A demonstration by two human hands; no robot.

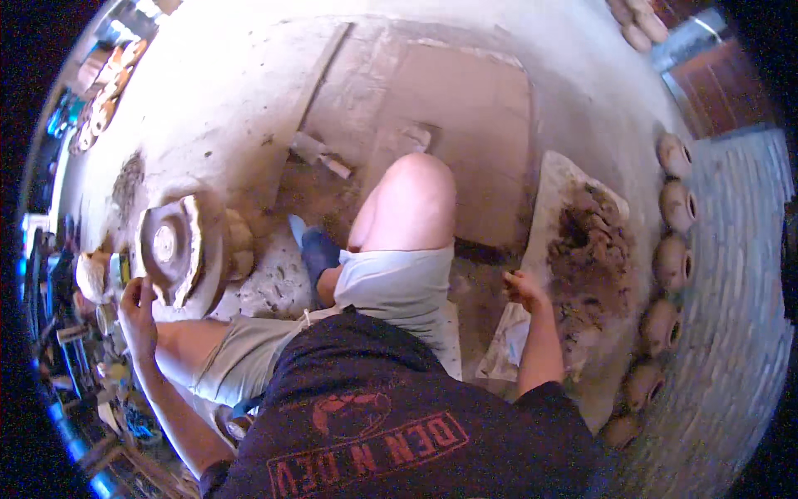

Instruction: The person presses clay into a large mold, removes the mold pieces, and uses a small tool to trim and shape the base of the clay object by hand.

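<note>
My left hand [138, 319] is beside my bent left knee, its fingers stretched up near the lower rim of a round mould [176, 291]. This mould is tilted on its side, with a ragged pale edge and a pale round centre. Whether the fingertips touch the rim I cannot tell. My right hand [527, 291] hovers right of my raised right knee, fingers curled in; anything inside them is hidden. Close to it, a pale sheet [555, 169] lies on the floor under a heap of dark, crumbly clay [592, 237].
Ahead lies a flat brown slab [474, 100], with a long wooden strip [324, 71] and a small wooden-handled tool [320, 155] to its left. Several round clay pots [675, 204] line the right side by a ribbed grey surface [736, 274]. Clutter [75, 333] fills the far left.
</note>
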